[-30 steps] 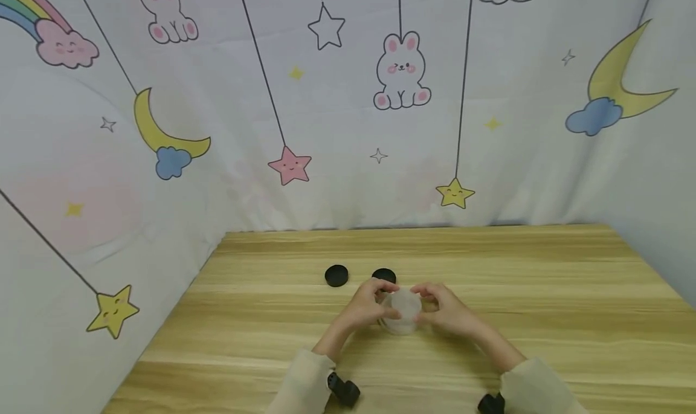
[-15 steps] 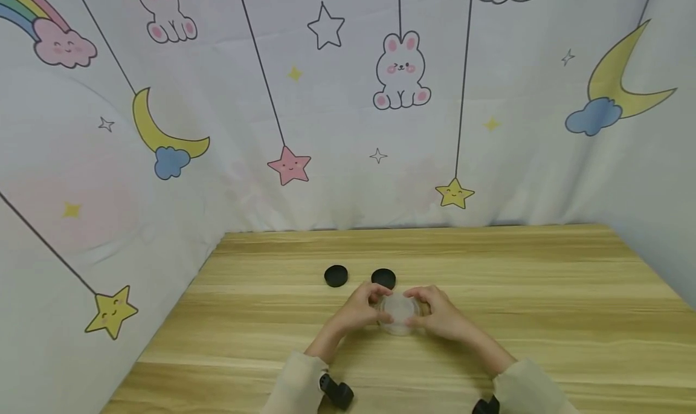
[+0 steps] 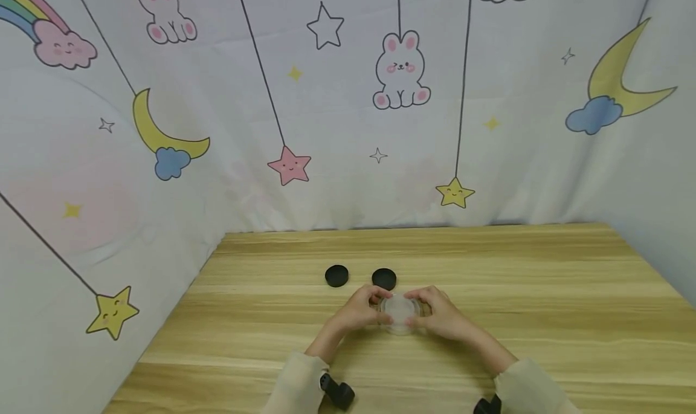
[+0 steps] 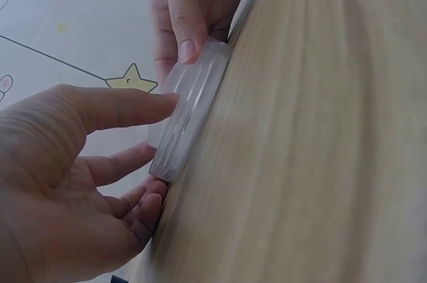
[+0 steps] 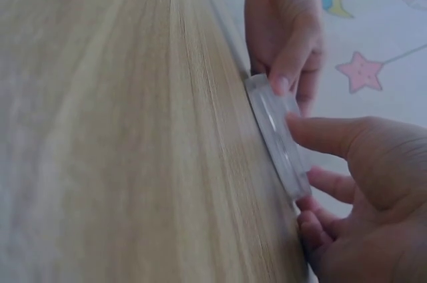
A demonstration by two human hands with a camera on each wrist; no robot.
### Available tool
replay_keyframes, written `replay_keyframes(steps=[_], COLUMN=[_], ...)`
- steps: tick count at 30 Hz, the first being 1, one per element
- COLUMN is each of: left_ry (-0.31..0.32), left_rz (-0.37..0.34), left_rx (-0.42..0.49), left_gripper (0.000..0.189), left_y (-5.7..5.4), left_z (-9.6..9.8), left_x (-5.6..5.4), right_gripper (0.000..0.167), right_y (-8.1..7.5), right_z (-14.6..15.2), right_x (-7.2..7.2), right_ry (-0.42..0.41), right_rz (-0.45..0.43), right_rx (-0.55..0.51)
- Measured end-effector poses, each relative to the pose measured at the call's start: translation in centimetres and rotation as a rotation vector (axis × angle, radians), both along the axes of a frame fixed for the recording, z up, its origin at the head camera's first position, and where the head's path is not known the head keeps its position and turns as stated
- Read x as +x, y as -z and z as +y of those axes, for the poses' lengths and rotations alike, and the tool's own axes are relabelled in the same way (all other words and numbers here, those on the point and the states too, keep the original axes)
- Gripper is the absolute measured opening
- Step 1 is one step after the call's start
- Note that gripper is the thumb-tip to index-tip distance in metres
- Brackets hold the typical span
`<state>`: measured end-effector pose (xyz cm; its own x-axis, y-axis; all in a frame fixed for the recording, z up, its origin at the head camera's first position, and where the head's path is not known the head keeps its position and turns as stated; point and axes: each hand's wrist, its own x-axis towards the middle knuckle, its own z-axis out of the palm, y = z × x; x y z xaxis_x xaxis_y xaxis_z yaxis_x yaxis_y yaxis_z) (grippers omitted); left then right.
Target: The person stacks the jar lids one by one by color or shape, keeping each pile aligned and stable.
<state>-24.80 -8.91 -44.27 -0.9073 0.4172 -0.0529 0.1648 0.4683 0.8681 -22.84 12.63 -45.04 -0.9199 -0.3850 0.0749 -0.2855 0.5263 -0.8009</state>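
Note:
A shallow round clear plastic dish (image 3: 399, 329) lies on the wooden table between both hands, with a frosted round disc (image 3: 399, 308) over it. My left hand (image 3: 359, 308) holds the left side, thumb at the near edge and fingers round the far side. From the right, my right hand (image 3: 443, 317) grips it likewise. In the left wrist view the ridged side wall of the dish (image 4: 190, 116) shows low against the tabletop. The right wrist view shows the dish (image 5: 277, 133) edge-on, thumbs of both hands on its upper part.
Two round black lids (image 3: 336, 275), like shallow caps, lie beyond the hands; the right one (image 3: 383, 278) is just behind my left fingertips. A white printed curtain (image 3: 348, 190) stands along the table's back edge and left side. The wooden table (image 3: 544, 293) extends to the right.
The frosted disc, earlier offset to the right over the dish, now sits centred on it. My right hand has shifted slightly left. Little differs over the last half second.

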Motion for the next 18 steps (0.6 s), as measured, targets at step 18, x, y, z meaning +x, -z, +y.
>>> replay_keyframes(steps=[18], left_ry=[-0.022], left_rz=[0.013], left_rx=[0.007], left_gripper=[0.044], left_y=[0.13], left_z=[0.27], left_x=[0.05], right_gripper=[0.052], right_y=[-0.12], right_z=[0.05], right_x=[0.01], right_ry=[0.008], right_rz=[-0.039], right_rx=[-0.026])
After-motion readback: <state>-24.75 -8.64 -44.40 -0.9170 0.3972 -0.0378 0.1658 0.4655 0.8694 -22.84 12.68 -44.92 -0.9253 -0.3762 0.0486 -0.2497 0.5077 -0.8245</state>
